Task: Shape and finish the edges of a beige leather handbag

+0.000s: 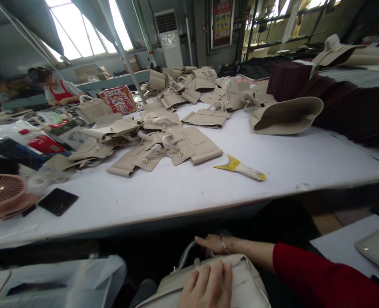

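Note:
A beige handbag [245, 282] is held low at the bottom of the view, below the table's front edge. My left hand [206, 284] lies over its near side, fingers close together and bent against the material; the thumb is hidden. From the right, my right hand [210, 244], with a bracelet at the wrist and a red sleeve, reaches across to the bag's far side. Its fingers close around the wrapped handle [185, 253], though their undersides are hidden. The lower part of the bag runs out of view.
Beige bag pieces [204, 143] with wrapped handles lie heaped on the white table [176, 194]. A yellow-and-white tool [241, 167] lies near them. On the left are a pink fan [3, 192] and a dark flat device [57, 202]. Dark red stacks [346, 102] stand right. A person [59, 92] is behind.

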Tool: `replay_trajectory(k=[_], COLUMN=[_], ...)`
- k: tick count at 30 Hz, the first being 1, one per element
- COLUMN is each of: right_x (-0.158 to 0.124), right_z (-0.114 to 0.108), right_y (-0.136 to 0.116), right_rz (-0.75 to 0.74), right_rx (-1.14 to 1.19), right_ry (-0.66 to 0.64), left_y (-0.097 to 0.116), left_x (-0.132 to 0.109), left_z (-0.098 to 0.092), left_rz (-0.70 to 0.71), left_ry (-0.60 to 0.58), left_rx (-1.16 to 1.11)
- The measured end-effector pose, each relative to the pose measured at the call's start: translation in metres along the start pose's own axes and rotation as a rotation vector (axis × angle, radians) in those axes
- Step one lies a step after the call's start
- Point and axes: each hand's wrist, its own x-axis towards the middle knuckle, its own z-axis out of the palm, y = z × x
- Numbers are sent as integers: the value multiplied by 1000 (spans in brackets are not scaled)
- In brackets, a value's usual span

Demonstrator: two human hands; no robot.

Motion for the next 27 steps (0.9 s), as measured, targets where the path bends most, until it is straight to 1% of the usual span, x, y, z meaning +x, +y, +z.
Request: replay_trajectory(k=[2,4,7,9,10,12,17,20,22,24,27], right_x=[-15,-41,-93,-124,-137,-154,-165,-171,-175,-174,-156], right_z=[-18,-39,-63,-71,-73,-71,-57,-53,-53,-50,-39], right_y=[-9,-21,-44,-56,-60,-64,-63,-63,-66,-72,-84], right_rz=[-56,-150,-264,-318,-340,-366,-337,-351,-384,-418,-375], right_rx=[18,43,36,-58,-126,-239,-296,-415,-495,-537,-416], right_ry=[31,13,-124,-212,-233,-232,-142,-64,-44,-29,84], left_y=[2,5,10,12,13,15,19,18,16,11,-7], left_x=[2,4,7,8,9,9,9,9,9,8,2], left_z=[-5,-12,-23,-31,-34,-40,-47,-49,-52,-59,-74], left_rz=[-43,-118,-201,-229,-241,-265,-295,-321,-341,-371,-505], left_ry=[-27,-80,-172,-218,-231,-257,-320,-339,-340,-314,-200], left_rx=[-53,-101,-152,-185,-202,-237,-304,-357,-414,-498,-629])
